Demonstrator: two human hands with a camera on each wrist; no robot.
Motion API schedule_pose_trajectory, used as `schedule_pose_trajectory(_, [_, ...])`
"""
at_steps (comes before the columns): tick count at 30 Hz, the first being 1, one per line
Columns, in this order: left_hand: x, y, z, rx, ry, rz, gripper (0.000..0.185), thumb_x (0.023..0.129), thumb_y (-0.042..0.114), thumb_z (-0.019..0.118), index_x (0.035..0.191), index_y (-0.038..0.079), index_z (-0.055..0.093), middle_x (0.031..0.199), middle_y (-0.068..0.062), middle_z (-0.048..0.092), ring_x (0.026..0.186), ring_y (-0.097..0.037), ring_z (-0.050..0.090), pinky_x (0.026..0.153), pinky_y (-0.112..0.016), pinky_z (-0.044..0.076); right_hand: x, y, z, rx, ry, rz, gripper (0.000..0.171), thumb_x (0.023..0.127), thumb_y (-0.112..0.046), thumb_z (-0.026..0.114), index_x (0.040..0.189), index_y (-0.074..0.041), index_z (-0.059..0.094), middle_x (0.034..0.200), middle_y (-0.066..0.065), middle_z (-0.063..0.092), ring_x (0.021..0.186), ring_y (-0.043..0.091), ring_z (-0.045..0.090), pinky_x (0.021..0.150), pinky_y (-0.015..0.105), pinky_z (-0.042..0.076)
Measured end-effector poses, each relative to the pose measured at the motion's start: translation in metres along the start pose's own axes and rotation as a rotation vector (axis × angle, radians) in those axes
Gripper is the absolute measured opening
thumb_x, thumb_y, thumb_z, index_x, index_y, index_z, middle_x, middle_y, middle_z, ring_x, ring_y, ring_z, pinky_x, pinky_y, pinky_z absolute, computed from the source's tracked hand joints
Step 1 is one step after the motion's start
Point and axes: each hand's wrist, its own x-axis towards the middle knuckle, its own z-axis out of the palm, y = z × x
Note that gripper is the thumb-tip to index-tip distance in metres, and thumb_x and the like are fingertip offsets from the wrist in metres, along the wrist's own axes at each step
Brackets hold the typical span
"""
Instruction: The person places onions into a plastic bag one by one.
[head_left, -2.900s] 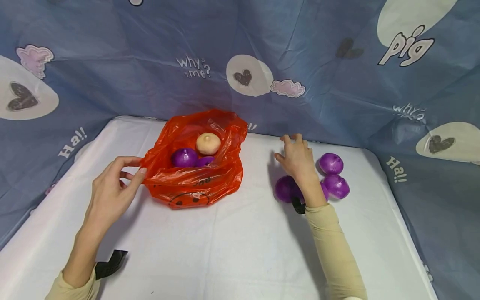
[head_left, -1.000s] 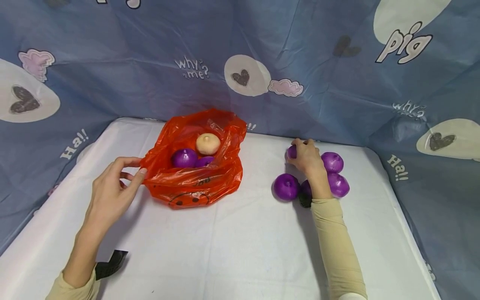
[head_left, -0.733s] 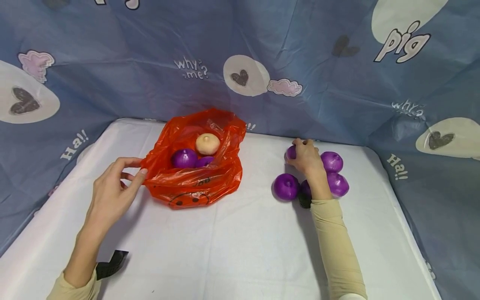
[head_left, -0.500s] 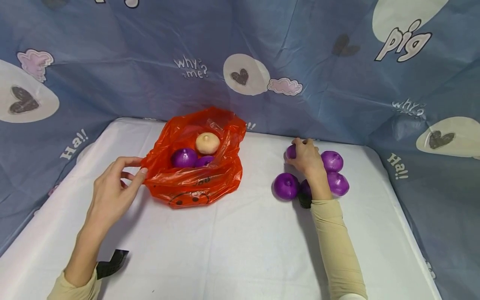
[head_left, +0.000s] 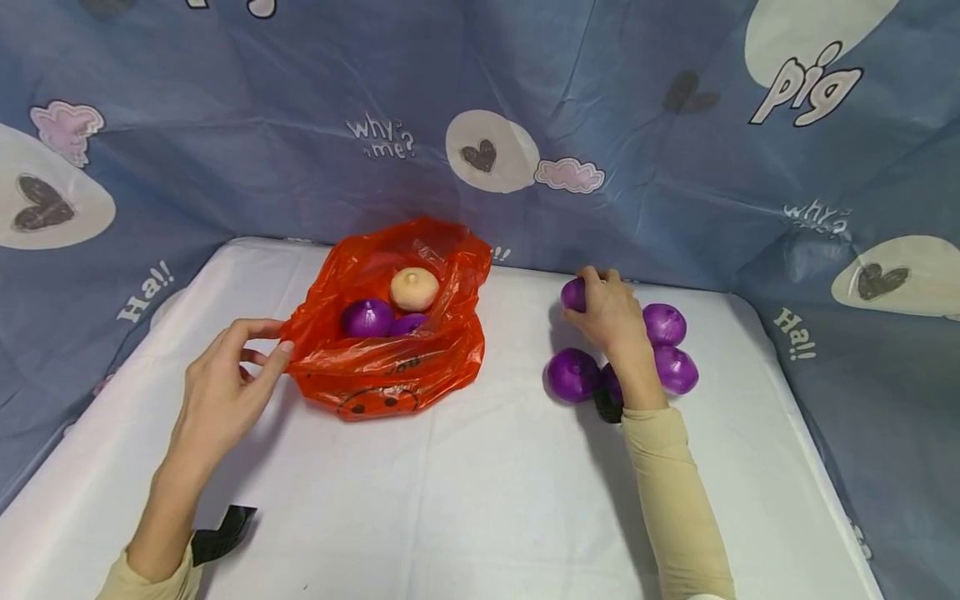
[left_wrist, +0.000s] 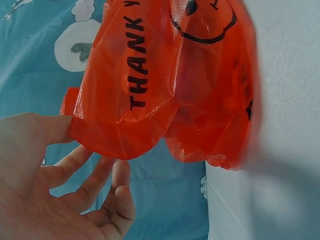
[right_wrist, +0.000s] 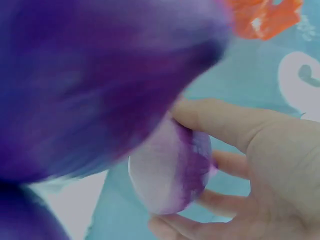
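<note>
My left hand (head_left: 225,392) pinches the left edge of a red plastic bag (head_left: 457,358) between thumb and fingers, and the bag's mouth gapes. Black "THANK" lettering and a smiling face mark the bag (left_wrist: 135,75) in the left wrist view. Inside it lie a pale onion (head_left: 414,288) and two purple onions (head_left: 367,318), one partly covered. My right hand (head_left: 609,312) holds another purple onion (head_left: 573,295) at the back of the table. In the right wrist view the fingers curl round this purple and white onion (right_wrist: 172,167).
Several more purple onions (head_left: 572,375) lie about my right wrist, one partly behind it. Two purple onions (head_left: 677,369) sit to its right. The table (head_left: 480,500) has a white cover. A blue printed cloth (head_left: 300,150) rises behind and along the sides.
My right hand has reached round a purple onion at the back, gripped it, and just shifted it slightly left and up. The left hand keeps its hold on the bag.
</note>
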Motion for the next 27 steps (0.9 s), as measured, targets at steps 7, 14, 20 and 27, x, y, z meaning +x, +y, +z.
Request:
schedule_pose_trajectory(7, [0.0, -0.001, 0.001, -0.008, 0.004, 0.001, 0.032, 0.103, 0.022, 0.072, 0.133, 0.012, 0.069, 0.127, -0.014, 0.074, 0.087, 0.023, 0.047, 0.072, -0.003, 0.041, -0.007, -0.022, -0.013, 0.038, 0.057, -0.086, 0.065, 0.094, -0.027, 0.083, 0.149, -0.006, 0.054, 0.152, 0.035, 0.051, 0.122, 0.062, 0.061, 0.109, 0.068, 0.051])
schedule_pose_trajectory(14, [-0.001, 0.0, 0.001, 0.0, -0.005, -0.012, 0.033, 0.103, 0.025, 0.071, 0.134, 0.013, 0.068, 0.128, -0.014, 0.074, 0.087, 0.023, 0.047, 0.072, -0.002, 0.04, -0.013, -0.037, -0.02, 0.09, 0.047, -0.127, 0.063, 0.094, -0.027, 0.085, 0.148, -0.011, 0.056, 0.156, 0.029, 0.05, 0.128, 0.059, 0.058, 0.108, 0.068, 0.052])
schedule_pose_trajectory(20, [-0.001, 0.0, 0.0, 0.006, -0.009, -0.016, 0.033, 0.104, 0.026, 0.071, 0.134, 0.012, 0.068, 0.128, -0.014, 0.073, 0.087, 0.023, 0.046, 0.072, -0.002, 0.041, -0.019, -0.051, -0.024, 0.08, 0.044, -0.163, 0.064, 0.093, -0.028, 0.086, 0.148, -0.012, 0.057, 0.156, 0.027, 0.052, 0.126, 0.058, 0.059, 0.104, 0.066, 0.054])
schedule_pose_trajectory(27, [-0.001, 0.001, 0.0, 0.005, -0.015, -0.013, 0.033, 0.104, 0.026, 0.071, 0.133, 0.012, 0.068, 0.129, -0.015, 0.073, 0.088, 0.024, 0.046, 0.073, -0.001, 0.04, -0.026, -0.071, -0.03, 0.074, 0.066, -0.236, 0.062, 0.092, -0.025, 0.087, 0.146, -0.013, 0.059, 0.154, 0.024, 0.054, 0.124, 0.056, 0.061, 0.104, 0.062, 0.055])
